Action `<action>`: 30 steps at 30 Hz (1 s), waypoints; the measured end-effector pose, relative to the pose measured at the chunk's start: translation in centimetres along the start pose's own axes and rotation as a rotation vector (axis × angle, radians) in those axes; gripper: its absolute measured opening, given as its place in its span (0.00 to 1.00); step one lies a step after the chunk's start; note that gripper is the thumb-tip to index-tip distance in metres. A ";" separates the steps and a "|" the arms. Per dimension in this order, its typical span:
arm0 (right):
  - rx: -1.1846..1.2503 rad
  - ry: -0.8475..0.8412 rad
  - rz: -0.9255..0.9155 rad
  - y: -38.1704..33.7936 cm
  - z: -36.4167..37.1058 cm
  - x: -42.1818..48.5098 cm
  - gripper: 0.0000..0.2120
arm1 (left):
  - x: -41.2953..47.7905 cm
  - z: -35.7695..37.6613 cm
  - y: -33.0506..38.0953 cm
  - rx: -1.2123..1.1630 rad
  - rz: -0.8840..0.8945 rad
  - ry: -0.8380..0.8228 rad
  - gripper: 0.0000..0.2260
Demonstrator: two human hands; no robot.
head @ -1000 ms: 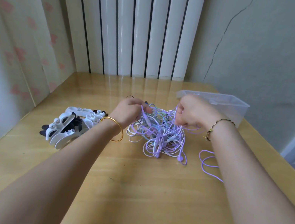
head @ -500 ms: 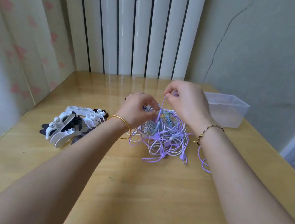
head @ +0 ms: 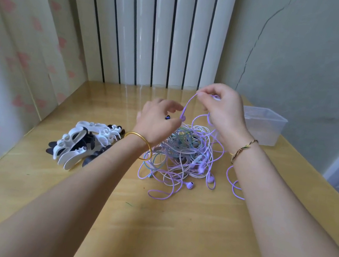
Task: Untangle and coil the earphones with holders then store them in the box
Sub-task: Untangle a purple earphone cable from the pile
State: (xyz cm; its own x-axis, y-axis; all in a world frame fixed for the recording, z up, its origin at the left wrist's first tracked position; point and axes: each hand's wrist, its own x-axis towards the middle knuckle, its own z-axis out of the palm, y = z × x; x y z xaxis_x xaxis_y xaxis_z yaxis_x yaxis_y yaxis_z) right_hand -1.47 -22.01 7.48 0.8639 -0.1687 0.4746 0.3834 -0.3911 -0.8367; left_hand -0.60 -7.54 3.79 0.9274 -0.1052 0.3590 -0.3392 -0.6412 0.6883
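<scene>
I'm pinching the limp, snag-prone purple cord (head: 188, 104) just above its earbud (head: 182, 118) in my right grip (head: 221, 112); whether my left grip (head: 156, 121) is holding anything, I cannot tell.

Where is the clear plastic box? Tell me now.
In the head view, the clear plastic box stands far right on the table, by the wall, just behind the right hand.

left hand (head: 155, 123) fingers blurred, earphone tangle (head: 184, 153) partly behind it, box (head: 264, 127) corner behind right hand (head: 221, 110)
</scene>
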 end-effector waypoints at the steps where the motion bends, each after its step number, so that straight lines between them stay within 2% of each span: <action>1: 0.026 0.031 0.005 -0.3 -0.3 0.1 0.07 | -0.2 -0.1 0.3 0.040 0.036 0.008 0.22; 5: 0.090 0.115 -0.002 -1.7 -1.7 0.2 0.03 | -1.0 -0.1 2.0 0.171 0.184 -0.144 0.45; 7: 0.088 0.125 -0.008 -2.4 -2.7 0.0 0.03 | -1.0 0.9 2.8 0.248 0.222 -0.179 0.48; 9: 0.075 0.130 -0.008 -2.9 -4.0 -0.4 0.03 | -1.2 1.8 3.9 0.255 0.248 -0.165 0.41; 11: 0.077 0.148 -0.007 -3.3 -5.6 -0.9 0.04 | -1.3 2.6 5.1 0.145 0.261 -0.144 0.34; 14: 0.150 0.214 -0.001 -3.6 -8.0 -1.7 0.06 | -1.4 3.2 6.6 -0.043 0.259 -0.190 0.28; 20: 0.412 0.223 0.119 -2.5 -9.6 -2.7 0.07 | -2.0 6.1 6.9 0.161 0.268 -0.460 0.26; 24: 0.522 0.201 0.174 -1.7 -9.3 -2.7 0.07 | -1.8 7.6 6.0 0.219 0.361 -0.428 0.12; 28: 0.643 0.201 0.203 -1.7 -9.4 -2.5 0.07 | -1.9 8.6 6.0 0.114 0.337 -0.432 0.14; 30: 0.661 0.203 0.210 -1.6 -9.4 -2.4 0.07 | -2.0 9.3 6.0 0.073 0.330 -0.439 0.10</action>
State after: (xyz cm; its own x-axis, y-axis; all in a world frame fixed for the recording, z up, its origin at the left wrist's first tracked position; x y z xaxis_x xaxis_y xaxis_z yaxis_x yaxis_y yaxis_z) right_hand -7.28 -29.49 10.24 0.8879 -0.3697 0.2737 0.3892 0.2865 -0.8755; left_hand -3.02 -18.20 1.36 0.7575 -0.6068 0.2407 -0.6258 -0.5699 0.5325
